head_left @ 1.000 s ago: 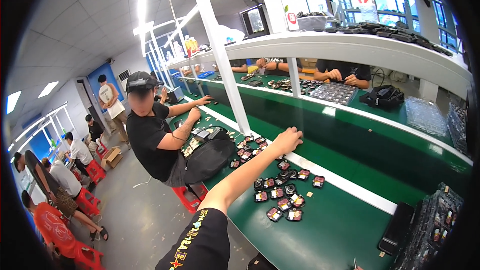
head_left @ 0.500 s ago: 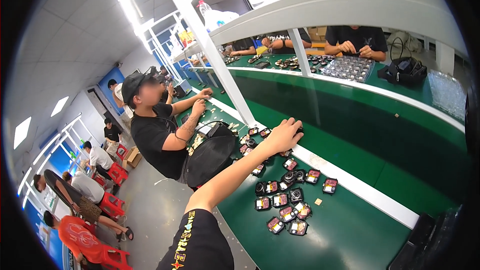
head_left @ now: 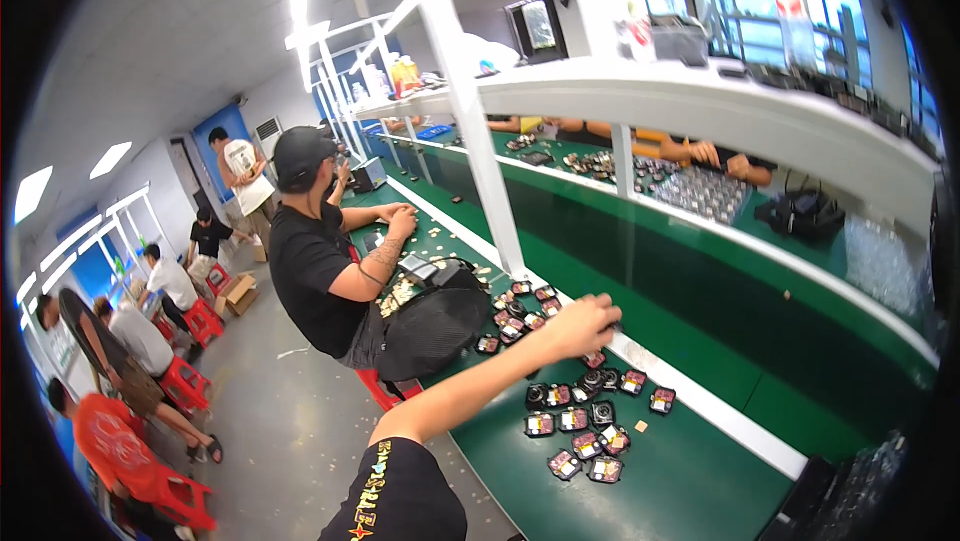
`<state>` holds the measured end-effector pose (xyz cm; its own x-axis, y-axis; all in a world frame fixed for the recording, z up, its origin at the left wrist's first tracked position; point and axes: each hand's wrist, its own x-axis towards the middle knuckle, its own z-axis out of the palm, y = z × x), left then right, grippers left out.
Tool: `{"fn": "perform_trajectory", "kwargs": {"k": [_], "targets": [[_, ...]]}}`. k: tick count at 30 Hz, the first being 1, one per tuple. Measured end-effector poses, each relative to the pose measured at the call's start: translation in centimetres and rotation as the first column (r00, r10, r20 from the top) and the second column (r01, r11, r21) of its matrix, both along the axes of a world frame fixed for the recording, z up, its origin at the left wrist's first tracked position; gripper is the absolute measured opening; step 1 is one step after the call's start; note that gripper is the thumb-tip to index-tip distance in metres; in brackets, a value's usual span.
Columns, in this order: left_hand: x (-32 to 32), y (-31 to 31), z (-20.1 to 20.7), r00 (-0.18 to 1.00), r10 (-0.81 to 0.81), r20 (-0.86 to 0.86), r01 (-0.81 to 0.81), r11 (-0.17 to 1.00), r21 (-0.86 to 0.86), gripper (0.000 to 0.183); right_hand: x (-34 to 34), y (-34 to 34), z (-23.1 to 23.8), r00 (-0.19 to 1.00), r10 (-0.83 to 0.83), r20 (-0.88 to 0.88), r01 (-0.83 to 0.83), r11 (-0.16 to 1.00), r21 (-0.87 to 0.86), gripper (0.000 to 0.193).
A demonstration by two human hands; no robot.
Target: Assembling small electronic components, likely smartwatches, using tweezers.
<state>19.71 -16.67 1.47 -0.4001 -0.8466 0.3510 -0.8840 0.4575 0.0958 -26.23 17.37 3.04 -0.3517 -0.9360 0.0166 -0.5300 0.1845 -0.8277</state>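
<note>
One bare left hand shows on my remote feed, its fingers curled close together over the long white strip; I cannot tell whether they clamp anything. Taking that hand as my clock's centre, I see a loose cluster of small black-cased modules with reddish boards at six o'clock on the smooth green tabletop, and more of them toward nine. Beyond those, also near nine, I find a rounded black bag.
</note>
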Motion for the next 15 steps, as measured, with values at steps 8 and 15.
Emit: {"fn": "perform_trajectory", "kwargs": {"k": [8,15], "targets": [[-1.2,4.9,-0.8,0.998,0.002,-0.06,-0.003,1.0,-0.017,0.024,-0.5,0.2,-4.7,0.994,0.098,0.046,-0.076,0.932,-0.354,0.019],[-7.9,12.3,0.4,0.911,-0.233,-0.341,0.192,0.97,-0.152,0.022,-1.2,0.6,-5.2,0.996,0.002,-0.085,-0.036,0.915,-0.402,0.023]]}}
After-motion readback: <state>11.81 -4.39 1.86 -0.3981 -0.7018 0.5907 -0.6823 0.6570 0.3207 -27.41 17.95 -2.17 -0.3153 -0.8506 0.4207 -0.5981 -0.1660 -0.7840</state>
